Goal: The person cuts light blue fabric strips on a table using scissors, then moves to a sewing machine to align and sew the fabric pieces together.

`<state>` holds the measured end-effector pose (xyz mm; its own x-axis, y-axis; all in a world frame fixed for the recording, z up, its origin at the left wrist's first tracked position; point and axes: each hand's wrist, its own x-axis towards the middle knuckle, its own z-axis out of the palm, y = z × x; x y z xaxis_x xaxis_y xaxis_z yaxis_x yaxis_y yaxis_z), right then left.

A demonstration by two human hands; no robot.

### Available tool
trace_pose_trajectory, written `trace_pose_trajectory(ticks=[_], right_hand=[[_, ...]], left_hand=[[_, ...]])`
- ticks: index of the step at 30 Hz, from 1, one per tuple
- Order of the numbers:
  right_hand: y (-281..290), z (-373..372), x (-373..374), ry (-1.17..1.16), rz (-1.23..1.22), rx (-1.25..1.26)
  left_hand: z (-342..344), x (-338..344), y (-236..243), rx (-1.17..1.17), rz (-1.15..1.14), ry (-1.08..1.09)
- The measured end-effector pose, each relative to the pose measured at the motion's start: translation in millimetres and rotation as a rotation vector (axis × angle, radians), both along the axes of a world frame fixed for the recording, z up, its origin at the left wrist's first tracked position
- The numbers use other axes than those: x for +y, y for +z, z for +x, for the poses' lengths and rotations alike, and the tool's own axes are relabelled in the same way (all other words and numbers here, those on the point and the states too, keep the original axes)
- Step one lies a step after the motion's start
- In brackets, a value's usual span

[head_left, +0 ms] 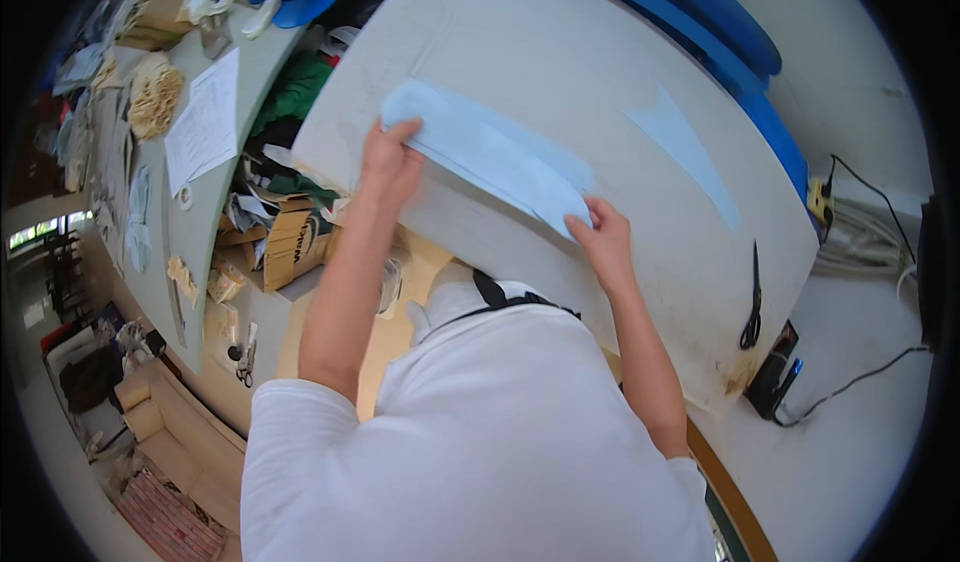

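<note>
- Gripping left end of light blue cloth strip (490, 152) in left hand (391, 163), thumb on top.
- Pinching its right end with right hand (606, 241).
- Extended between both hands, over pale counter (500, 32).

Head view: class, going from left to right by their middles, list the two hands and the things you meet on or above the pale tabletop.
Left hand → long light-blue cloth → right hand → tapering light-blue piece → black scissors.
</note>
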<state>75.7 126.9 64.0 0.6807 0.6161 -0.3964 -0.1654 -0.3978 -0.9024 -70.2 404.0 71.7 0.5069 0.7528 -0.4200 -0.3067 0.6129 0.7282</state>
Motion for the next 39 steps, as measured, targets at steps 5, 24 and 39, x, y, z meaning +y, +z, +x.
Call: trace_pose_trajectory(ticks=[5,24,39], right_hand=[[-2,16,34,-0.014,0.024,-0.035],[-41,25,62,0.001,-0.428,-0.495],[11,32,15,0.23,-0.274,0.46]], left_hand=[[14,34,7,0.023,0.138,-0.008],[6,-94,-35,0.321,-0.446,-0.398],[38,-109,-55,-0.098,-0.71,-0.16]])
